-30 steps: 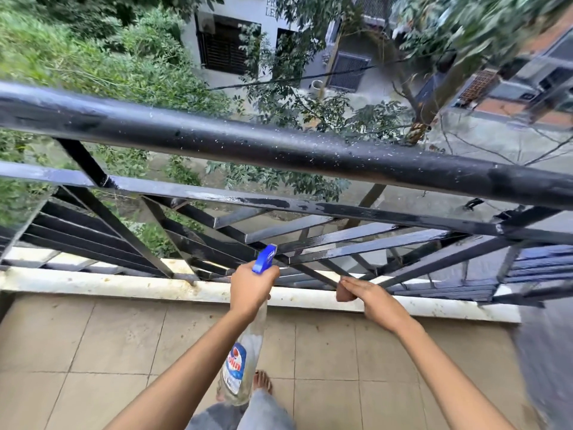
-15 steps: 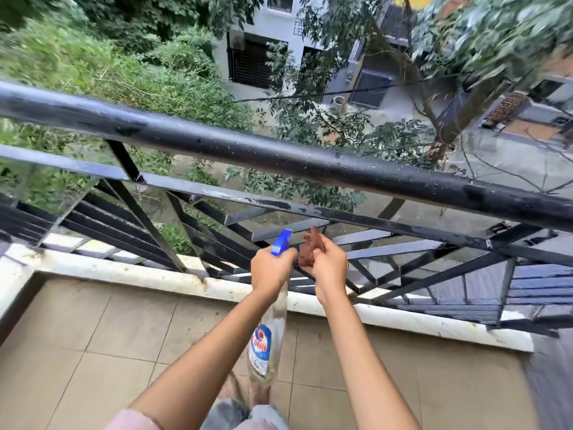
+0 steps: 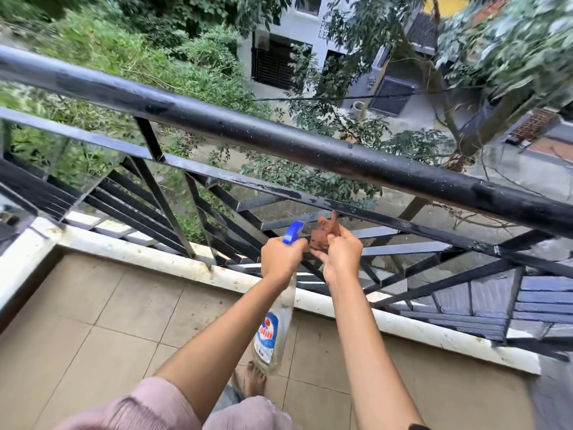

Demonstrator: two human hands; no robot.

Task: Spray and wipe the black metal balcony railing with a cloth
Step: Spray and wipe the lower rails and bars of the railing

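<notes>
Centre of frame: the left hand (image 3: 280,262) grips the neck of a clear spray bottle (image 3: 274,325) with a blue nozzle, its body hanging down. Just beside it, the right hand (image 3: 341,254) has its fingers curled round a bunched brown cloth (image 3: 322,235), near a lower bar of the black railing (image 3: 279,141), which crosses the frame diagonally.

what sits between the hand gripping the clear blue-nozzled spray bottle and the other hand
In the head view, a crumpled reddish-brown cloth, held in the right hand, fills the gap to the left hand.
</notes>
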